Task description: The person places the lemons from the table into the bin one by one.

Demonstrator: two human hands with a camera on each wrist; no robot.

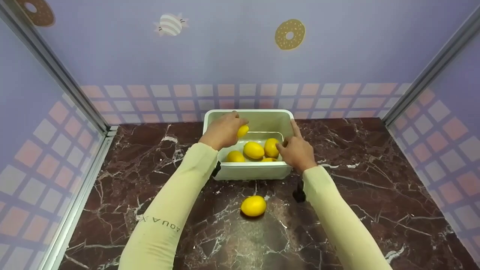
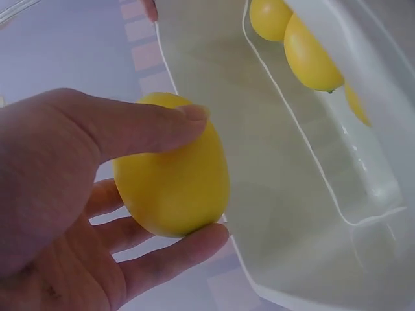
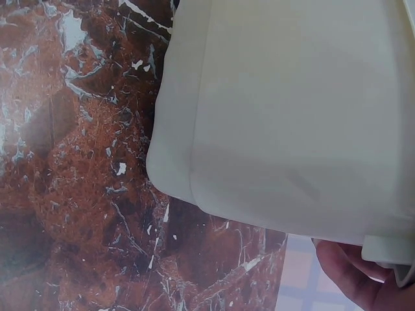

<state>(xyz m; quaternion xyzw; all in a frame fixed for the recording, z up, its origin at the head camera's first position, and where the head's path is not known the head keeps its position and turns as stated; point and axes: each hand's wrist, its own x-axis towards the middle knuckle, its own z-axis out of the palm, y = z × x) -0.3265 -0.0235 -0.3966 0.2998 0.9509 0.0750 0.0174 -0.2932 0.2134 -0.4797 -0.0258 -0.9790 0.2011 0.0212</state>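
My left hand [image 1: 222, 131] pinches a yellow lemon [image 2: 175, 181] between thumb and fingers, above the left part of a white plastic bin [image 1: 251, 171]. In the left wrist view the thumb lies across the lemon's upper side and the fingers support it from below. Several lemons [image 1: 254, 150] rest on the bin's floor, one partly hidden behind the front wall. My right hand [image 1: 299, 153] grips the bin's right rim, thumb on the inside and fingers outside. The right wrist view shows only curled fingers [image 3: 343, 269] by the bin's wall.
One more lemon [image 1: 254, 206] lies on the dark marbled tabletop [image 1: 180, 240] in front of the bin. A purple wall [image 1: 232, 56] with a tile pattern stands right behind the bin, and side panels with metal edges [image 1: 80, 195] flank the table.
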